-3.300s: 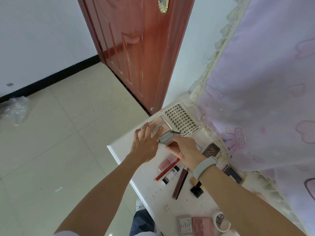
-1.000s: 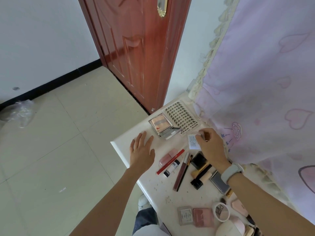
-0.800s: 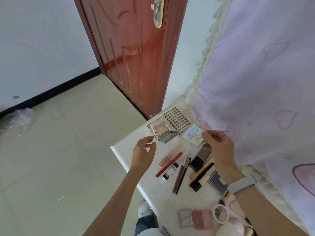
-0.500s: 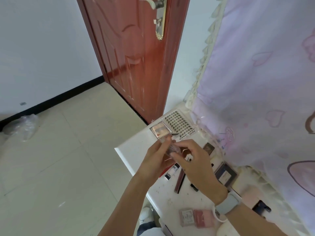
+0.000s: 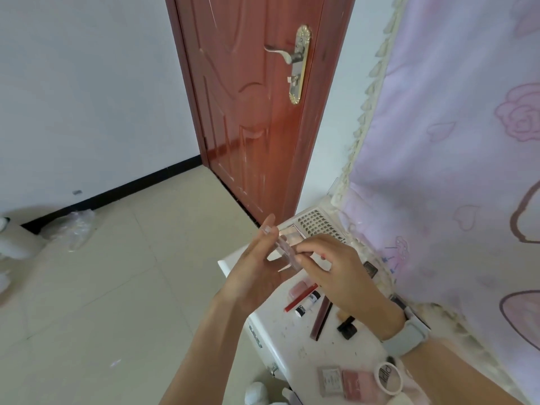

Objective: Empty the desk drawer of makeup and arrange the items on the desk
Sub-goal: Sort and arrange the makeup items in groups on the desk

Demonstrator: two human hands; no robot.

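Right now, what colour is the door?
Reddish-brown wood finish, door, seen in the head view.
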